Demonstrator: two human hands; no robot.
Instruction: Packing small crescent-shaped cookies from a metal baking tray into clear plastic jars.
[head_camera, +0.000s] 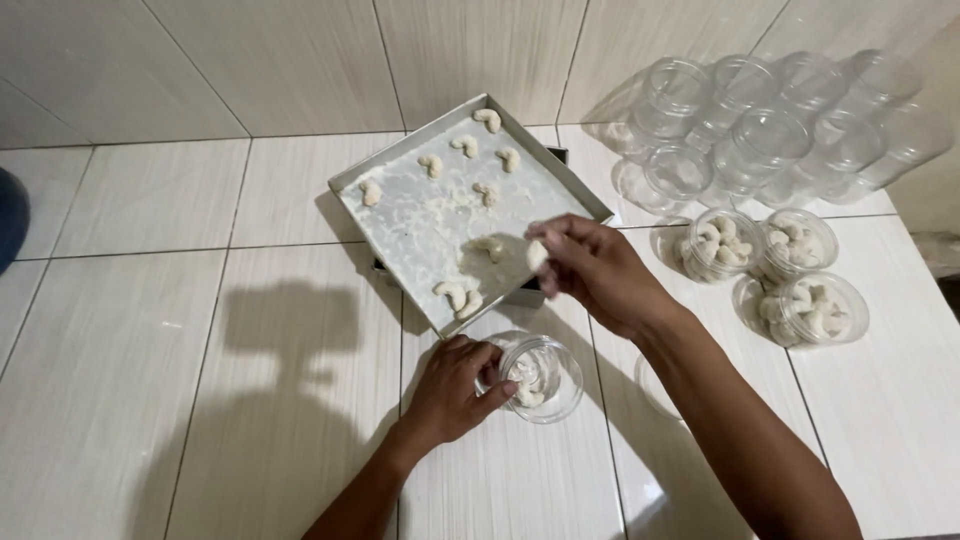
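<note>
A square metal baking tray (350, 183) dusted with white powder sits on the tiled floor, holding several crescent-shaped white cookies (452, 294). My right hand (590, 268) hovers over the tray's near right corner, fingers pinched on one crescent cookie (537, 254). My left hand (455, 388) grips the side of a clear round plastic jar (558, 392) standing on the floor just in front of the tray. A few cookies lie inside that jar.
Three clear jars filled with cookies (790, 275) stand to the right of the tray. Behind them, several empty clear jars (760, 120) lie stacked against the tiled wall. A dark object (10, 215) shows at the left edge.
</note>
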